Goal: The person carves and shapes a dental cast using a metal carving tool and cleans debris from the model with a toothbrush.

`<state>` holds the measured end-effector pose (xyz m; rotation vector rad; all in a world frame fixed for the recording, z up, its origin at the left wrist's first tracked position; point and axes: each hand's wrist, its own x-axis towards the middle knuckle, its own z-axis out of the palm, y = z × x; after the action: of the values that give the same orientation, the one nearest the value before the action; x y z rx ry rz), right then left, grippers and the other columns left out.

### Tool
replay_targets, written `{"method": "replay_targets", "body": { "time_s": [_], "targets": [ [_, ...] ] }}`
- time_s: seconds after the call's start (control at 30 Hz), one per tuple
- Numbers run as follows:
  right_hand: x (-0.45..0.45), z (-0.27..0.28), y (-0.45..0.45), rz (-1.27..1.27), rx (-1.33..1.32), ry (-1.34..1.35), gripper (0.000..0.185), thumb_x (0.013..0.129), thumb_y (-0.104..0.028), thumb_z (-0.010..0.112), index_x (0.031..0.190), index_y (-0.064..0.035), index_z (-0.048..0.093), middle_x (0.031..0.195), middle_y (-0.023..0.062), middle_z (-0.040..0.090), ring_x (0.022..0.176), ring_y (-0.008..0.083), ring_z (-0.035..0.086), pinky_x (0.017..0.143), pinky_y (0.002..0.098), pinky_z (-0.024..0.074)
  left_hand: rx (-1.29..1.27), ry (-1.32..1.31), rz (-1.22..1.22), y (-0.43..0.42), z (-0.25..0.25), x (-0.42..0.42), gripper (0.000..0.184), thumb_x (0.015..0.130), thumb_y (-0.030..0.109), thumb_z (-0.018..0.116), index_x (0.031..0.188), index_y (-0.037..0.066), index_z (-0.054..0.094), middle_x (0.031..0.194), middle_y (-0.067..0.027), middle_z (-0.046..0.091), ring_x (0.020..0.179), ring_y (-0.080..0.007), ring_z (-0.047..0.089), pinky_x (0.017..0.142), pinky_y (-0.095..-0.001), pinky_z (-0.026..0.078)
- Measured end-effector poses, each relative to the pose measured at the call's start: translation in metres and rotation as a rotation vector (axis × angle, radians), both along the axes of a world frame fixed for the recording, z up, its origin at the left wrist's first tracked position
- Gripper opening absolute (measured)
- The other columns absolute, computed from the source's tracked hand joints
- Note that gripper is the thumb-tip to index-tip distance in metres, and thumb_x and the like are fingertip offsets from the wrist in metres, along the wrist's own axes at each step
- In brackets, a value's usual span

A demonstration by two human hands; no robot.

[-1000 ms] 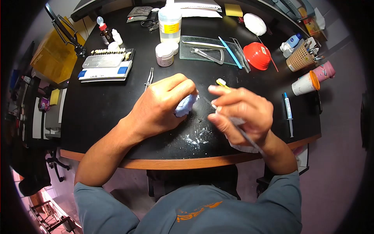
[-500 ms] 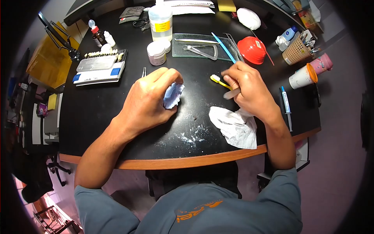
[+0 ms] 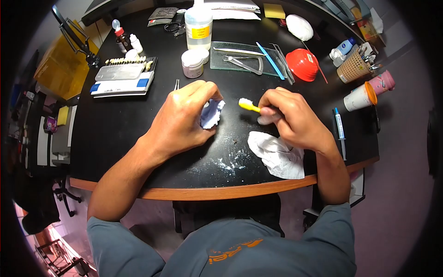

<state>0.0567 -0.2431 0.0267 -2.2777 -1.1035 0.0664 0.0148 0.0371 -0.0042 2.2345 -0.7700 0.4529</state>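
My left hand [image 3: 181,113] is closed around a pale blue dental cast [image 3: 212,114] with a scalloped edge, held above the left-middle of the desk. The fingers and palm hide much of the cast. Over to the right, a yellow toothbrush [image 3: 249,106] is pinched in my right hand [image 3: 295,113]. Its white bristles face up and its head points left toward the cast, a short gap away. A pale, rounded end shows under the right fingers; I cannot tell what it is. Below the right hand lies a crumpled white tissue [image 3: 277,154].
White crumbs [image 3: 230,161] are scattered on the black desk [image 3: 184,173]. Behind are a white jar [image 3: 192,64], a large bottle [image 3: 199,32], a glass slab [image 3: 219,60] with tools, and a red bowl [image 3: 302,64]. A tooth shade guide [image 3: 122,76] sits left; a syringe [image 3: 340,129] lies right.
My right hand has brought the toothbrush leftward, nearer the cast, and now plainly grips it. The left hand keeps its hold on the cast. The view has shifted slightly.
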Motion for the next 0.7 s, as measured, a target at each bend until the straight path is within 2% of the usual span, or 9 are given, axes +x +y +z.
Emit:
{"method": "replay_targets", "body": {
  "time_s": [0.17, 0.33, 0.43, 0.57, 0.7],
  "targets": [
    [-0.015, -0.007, 0.018, 0.167, 0.197, 0.135, 0.011, 0.086, 0.006, 0.062, 0.096, 0.0030, 0.061, 0.085, 0.0188, 0.063, 0.081, 0.0395, 0.061, 0.072, 0.0444, 0.0488, -0.033, 0.000, -0.066, -0.005, -0.002, -0.003, 0.044, 0.063, 0.000, 0.085, 0.103, 0.001, 0.067, 0.096, -0.0123, 0.067, 0.084, -0.0295, 0.070, 0.072, -0.0373, 0.057],
    [-0.008, -0.018, 0.017, 0.184, 0.155, 0.226, 0.032, 0.069, 0.013, 0.049, 0.097, 0.0025, 0.061, 0.084, 0.0188, 0.063, 0.079, 0.0398, 0.062, 0.074, 0.0429, 0.0507, -0.064, -0.065, -0.065, -0.007, -0.006, -0.003, 0.045, 0.061, 0.000, 0.086, 0.102, 0.002, 0.068, 0.095, -0.0109, 0.067, 0.082, -0.0283, 0.070, 0.071, -0.0367, 0.057],
    [-0.002, -0.014, 0.009, 0.154, 0.124, 0.282, 0.030, 0.070, 0.013, 0.048, 0.095, 0.0026, 0.061, 0.083, 0.0181, 0.063, 0.077, 0.0378, 0.062, 0.073, 0.0414, 0.0504, -0.077, -0.075, -0.072, -0.005, -0.006, 0.001, 0.044, 0.061, -0.001, 0.085, 0.102, 0.002, 0.068, 0.094, -0.0108, 0.067, 0.081, -0.0271, 0.069, 0.070, -0.0361, 0.056],
    [-0.002, -0.006, 0.008, 0.126, 0.145, 0.352, 0.024, 0.077, 0.014, 0.051, 0.096, 0.0028, 0.061, 0.082, 0.0167, 0.063, 0.075, 0.0331, 0.062, 0.070, 0.0391, 0.0497, -0.092, -0.087, -0.077, -0.005, -0.007, 0.003, 0.045, 0.060, 0.000, 0.085, 0.102, 0.002, 0.068, 0.092, -0.0107, 0.067, 0.078, -0.0253, 0.068, 0.069, -0.0354, 0.056],
    [-0.006, -0.016, 0.015, 0.186, 0.229, 0.268, 0.021, 0.081, 0.013, 0.052, 0.098, 0.0029, 0.062, 0.083, 0.0164, 0.064, 0.073, 0.0318, 0.063, 0.069, 0.0392, 0.0500, -0.133, -0.045, -0.082, -0.008, -0.007, 0.000, 0.046, 0.060, 0.003, 0.086, 0.102, 0.002, 0.068, 0.091, -0.0087, 0.067, 0.075, -0.0195, 0.066, 0.067, -0.0321, 0.053]
  ]
}}
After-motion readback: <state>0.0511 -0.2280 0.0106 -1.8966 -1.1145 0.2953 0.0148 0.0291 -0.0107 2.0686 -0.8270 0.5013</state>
